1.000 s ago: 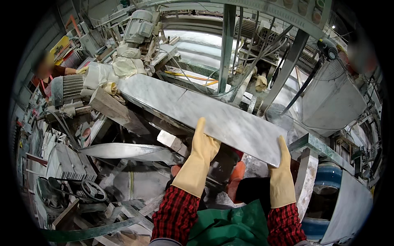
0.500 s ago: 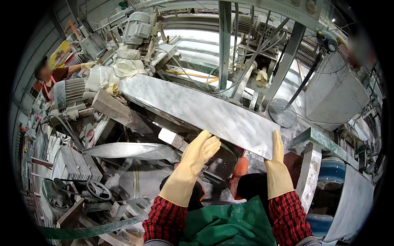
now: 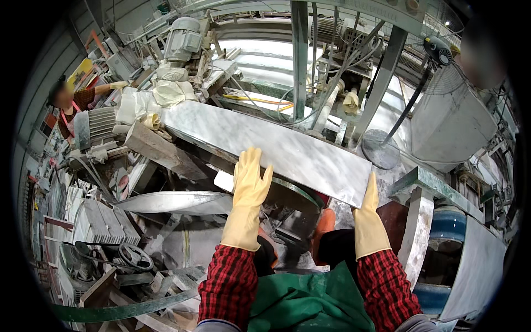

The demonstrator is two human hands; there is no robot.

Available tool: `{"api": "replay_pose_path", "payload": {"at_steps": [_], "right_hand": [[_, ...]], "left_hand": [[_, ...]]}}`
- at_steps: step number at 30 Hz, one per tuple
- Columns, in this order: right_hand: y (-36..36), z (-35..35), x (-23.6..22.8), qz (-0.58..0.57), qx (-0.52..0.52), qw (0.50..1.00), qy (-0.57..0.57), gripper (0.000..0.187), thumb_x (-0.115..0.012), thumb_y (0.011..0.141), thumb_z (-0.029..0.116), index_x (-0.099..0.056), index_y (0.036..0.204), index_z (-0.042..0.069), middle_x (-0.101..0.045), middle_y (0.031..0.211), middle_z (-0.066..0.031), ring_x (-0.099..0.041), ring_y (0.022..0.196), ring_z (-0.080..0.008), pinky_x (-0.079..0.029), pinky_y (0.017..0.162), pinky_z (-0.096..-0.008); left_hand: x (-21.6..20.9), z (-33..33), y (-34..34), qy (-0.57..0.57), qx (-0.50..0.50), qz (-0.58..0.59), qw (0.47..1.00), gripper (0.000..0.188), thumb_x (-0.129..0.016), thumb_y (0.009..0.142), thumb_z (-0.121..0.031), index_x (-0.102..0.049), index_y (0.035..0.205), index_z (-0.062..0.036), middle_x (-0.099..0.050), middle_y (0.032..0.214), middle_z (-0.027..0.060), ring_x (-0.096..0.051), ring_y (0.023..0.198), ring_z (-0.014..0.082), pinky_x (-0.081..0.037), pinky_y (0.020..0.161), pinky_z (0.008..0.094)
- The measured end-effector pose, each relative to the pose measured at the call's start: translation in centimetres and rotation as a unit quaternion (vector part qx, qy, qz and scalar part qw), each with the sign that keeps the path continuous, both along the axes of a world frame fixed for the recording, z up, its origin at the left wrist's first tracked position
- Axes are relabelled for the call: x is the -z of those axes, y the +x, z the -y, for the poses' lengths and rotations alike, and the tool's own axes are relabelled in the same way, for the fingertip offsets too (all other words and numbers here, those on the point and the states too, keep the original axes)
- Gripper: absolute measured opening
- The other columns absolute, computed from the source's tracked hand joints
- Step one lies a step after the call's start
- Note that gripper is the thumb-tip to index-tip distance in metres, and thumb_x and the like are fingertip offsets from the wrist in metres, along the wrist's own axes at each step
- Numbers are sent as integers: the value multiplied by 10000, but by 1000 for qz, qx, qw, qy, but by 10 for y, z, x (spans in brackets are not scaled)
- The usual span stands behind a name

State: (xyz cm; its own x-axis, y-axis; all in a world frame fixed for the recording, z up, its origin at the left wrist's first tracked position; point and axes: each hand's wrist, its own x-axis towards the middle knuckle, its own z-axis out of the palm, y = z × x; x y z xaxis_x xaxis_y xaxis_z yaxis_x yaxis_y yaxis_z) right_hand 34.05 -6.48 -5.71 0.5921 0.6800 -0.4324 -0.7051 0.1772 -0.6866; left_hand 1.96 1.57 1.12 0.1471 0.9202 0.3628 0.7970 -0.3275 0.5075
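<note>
A long grey-white marble slab (image 3: 265, 146) lies slanted across a stone-cutting machine, running from upper left to lower right. My left hand (image 3: 250, 182), in a yellow rubber glove, rests flat with spread fingers on the slab's near edge around its middle. My right hand (image 3: 369, 213), also gloved, presses against the slab's near right corner from below. Red plaid sleeves and a green apron (image 3: 304, 304) show at the bottom.
An electric motor (image 3: 182, 39) and white sacks (image 3: 166, 91) stand behind the slab's far end. Another person (image 3: 74, 99) works at the far left. A fan (image 3: 440, 50) and grey hopper (image 3: 453, 122) stand right. A stone block (image 3: 157, 149), curved metal guard (image 3: 171, 202) and belt pulleys (image 3: 130, 257) crowd the left.
My left hand has slid up from the slab's underside edge to lie flat on its near edge. The slab has shifted slightly toward me and to the right.
</note>
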Motion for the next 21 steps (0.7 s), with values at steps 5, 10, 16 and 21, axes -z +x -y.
{"api": "replay_pose_path", "payload": {"at_steps": [5,10,16,21], "right_hand": [[-6,-1,1,-4,-5,999,-36,510,-658,957,392,-589,1315,35,-643,1263,-140,-662,1083,-295,-566,886,-439],[-4,24,-8,140,-62,975,-162,459,-665,934,411,-623,1158,13,-690,967,-106,-656,701,-226,-515,582,-298],[-18,57,-45,125,-176,972,-92,354,-646,961,355,-591,999,7,-625,775,-129,-718,695,-301,-614,595,-392],[-8,59,-27,152,-173,973,-32,384,-673,953,392,-563,775,70,-562,629,-65,-721,646,-289,-599,566,-372]], "left_hand": [[2,-3,2,82,-10,-29,996,493,-671,870,-272,-546,1292,-49,-522,1379,149,-454,1267,393,-377,1065,484],[1,-3,0,59,-22,-12,998,490,-673,880,-255,-556,1313,-57,-514,1419,169,-421,1338,393,-365,1105,460],[18,-4,-8,61,-38,53,996,507,-676,905,-238,-567,1366,-59,-484,1479,195,-372,1411,400,-321,1161,449],[15,4,2,66,-49,76,994,530,-679,896,-205,-545,1379,-34,-470,1465,252,-361,1406,427,-315,1161,458]]}}
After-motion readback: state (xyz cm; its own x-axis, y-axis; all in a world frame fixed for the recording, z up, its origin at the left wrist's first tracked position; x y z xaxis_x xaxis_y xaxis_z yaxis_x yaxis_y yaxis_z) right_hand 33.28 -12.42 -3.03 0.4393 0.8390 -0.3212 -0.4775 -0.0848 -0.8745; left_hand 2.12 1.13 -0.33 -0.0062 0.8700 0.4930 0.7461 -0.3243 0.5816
